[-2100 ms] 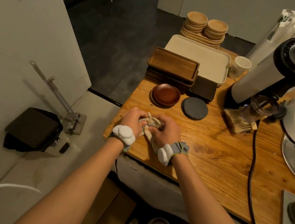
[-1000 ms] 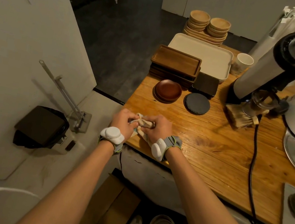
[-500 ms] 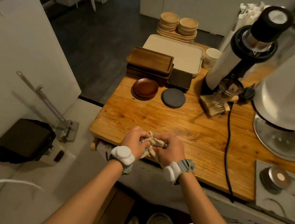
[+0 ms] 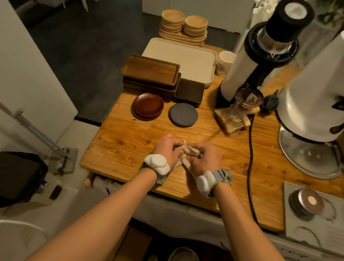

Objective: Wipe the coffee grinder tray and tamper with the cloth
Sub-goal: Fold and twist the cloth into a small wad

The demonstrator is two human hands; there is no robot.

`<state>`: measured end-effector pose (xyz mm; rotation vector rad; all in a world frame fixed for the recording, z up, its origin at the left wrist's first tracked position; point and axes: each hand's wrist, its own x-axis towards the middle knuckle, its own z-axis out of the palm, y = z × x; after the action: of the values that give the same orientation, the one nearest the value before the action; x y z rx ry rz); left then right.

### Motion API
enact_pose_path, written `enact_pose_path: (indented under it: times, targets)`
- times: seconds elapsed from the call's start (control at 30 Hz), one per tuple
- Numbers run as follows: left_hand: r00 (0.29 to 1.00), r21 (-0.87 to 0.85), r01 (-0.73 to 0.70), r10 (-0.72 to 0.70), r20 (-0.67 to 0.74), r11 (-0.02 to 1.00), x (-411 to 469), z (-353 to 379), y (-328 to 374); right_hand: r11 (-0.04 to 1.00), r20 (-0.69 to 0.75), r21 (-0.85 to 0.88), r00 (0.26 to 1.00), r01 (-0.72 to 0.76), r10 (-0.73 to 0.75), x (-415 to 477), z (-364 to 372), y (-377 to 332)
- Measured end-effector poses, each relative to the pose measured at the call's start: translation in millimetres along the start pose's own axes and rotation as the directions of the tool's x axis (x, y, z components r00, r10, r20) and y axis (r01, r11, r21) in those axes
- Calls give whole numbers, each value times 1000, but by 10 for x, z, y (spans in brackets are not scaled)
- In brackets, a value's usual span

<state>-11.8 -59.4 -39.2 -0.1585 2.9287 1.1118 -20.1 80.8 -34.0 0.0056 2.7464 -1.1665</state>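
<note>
My left hand (image 4: 166,146) and right hand (image 4: 205,158) pinch the cloth (image 4: 187,151), fingers curled round it, bunching it near the desk's (image 4: 129,145) front edge, probably readying a wiping pad.

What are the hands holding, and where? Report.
The bunched cloth: left hand grips its left end, right hand its right end.

The beige cloth (image 4: 188,149) is scrunched into a wad, gripped between the left hand (image 4: 166,146) and right hand (image 4: 206,157) above the wooden counter (image 4: 129,145). The round steel grinder tray (image 4: 308,158) lies far right. The tamper (image 4: 306,201) stands upright, nearer.
</note>
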Motion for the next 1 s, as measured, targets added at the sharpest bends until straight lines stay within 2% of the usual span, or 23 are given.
enact_pose_path:
  times: [0.27, 0.43, 0.53, 0.7, 0.83, 1.0]
  targets:
    - [996, 72, -82, 79, 50, 994, 542, 44, 222, 1000, 28, 10, 1000, 0, 0, 502, -212, 14]
    - [999, 131, -44, 41, 26, 990, 671, 133, 319, 999, 38, -7, 998, -50, 50, 659, -316, 56]
    - [1000, 149, -28, 27, 12, 988, 637, 158, 340, 998, 13, 31, 998, -57, 57, 612, -290, 63]
    - [997, 160, -47, 36, 71, 986, 558, 114, 348, 1000, 42, 0, 999, -31, 31, 478, -294, 90]
    - [990, 154, -85, 66, 126, 984, 317, 127, 369, 995, 34, -29, 994, -99, 100, 242, -316, 148]
    - [990, 130, -72, 55, 134, 989, -59, 190, 338, 988, 109, -63, 983, -141, 147, -83, -383, 237]
